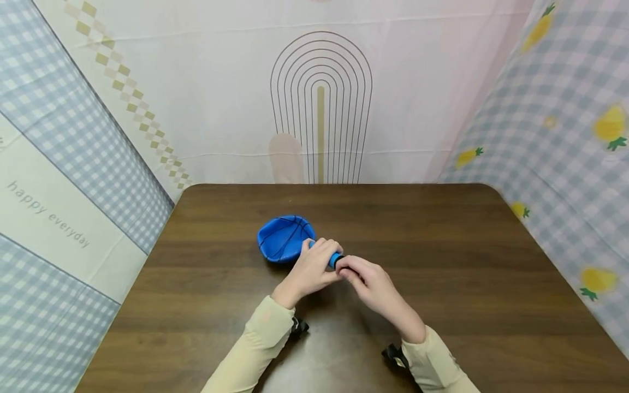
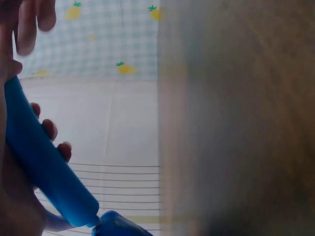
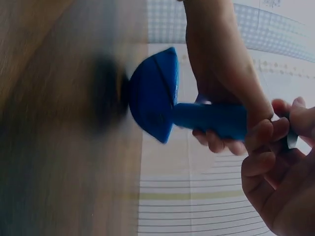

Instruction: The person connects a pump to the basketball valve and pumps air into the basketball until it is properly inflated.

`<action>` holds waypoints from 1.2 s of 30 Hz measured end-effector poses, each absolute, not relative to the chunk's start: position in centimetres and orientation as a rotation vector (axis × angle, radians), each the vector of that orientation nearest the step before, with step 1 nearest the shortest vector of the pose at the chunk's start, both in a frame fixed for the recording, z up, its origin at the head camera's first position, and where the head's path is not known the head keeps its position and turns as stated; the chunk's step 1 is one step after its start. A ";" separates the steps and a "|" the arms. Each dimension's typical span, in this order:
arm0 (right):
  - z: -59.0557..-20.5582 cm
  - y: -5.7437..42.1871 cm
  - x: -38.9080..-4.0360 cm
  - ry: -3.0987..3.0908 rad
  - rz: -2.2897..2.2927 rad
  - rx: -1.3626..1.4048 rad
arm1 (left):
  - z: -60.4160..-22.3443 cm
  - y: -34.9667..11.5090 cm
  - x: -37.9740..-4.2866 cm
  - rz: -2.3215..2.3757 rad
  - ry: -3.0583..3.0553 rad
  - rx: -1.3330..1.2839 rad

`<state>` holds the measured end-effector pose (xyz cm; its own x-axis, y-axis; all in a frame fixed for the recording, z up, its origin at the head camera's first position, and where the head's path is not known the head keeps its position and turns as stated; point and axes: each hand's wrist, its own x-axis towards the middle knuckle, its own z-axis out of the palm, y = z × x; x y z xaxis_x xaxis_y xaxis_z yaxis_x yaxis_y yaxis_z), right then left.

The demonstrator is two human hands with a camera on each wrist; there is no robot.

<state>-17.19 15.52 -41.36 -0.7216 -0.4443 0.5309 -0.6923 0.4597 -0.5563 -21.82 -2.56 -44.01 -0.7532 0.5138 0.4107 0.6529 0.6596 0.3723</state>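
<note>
The brown counter (image 1: 457, 256) is spread under the work, and its smooth top can be expected to give little hold, so that a light thing may be skidded by a sideways push.

The ball (image 1: 282, 240) is found toward the counter's far side, left of its middle. It is slumped into a bowl, with the hollow turned up and the rim uneven; whether its underside is fully borne by the counter cannot be told. It is judged to be light, soft, a little slick and hardly harmed by squeezing. It is best taken by the folded rim or cupped from below, since a press into the hollow would likely be swallowed by the slack skin.

The pump (image 3: 216, 119) is held at a slant, raised from near the ball's rim. It is judged to be light and stiff, with a smooth casing that could be twisted in a loose hold, so a full wrap is called for.

The casing is gripped by the left hand (image 1: 312, 268), with fingers curled round it. The black end (image 1: 340, 262) is pinched by the right hand (image 1: 373, 286), also with bent fingers.

A narrow neck (image 2: 93, 222) is shown between pump and ball in the left wrist view. It is judged the most fragile part, easily bent if the pump is levered sideways.
</note>
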 end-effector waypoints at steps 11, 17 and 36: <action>-38.5 17.3 -14.1 -2.278 1.174 0.951 | -44.0 -2.6 -22.5 -0.850 -2.539 -0.866; -38.0 17.4 -13.9 -2.214 1.190 0.970 | -44.2 -2.3 -22.4 -0.889 -2.506 -0.848; -38.7 17.4 -14.8 -2.409 1.253 0.789 | -44.3 -1.8 -22.5 -0.821 -2.534 -0.866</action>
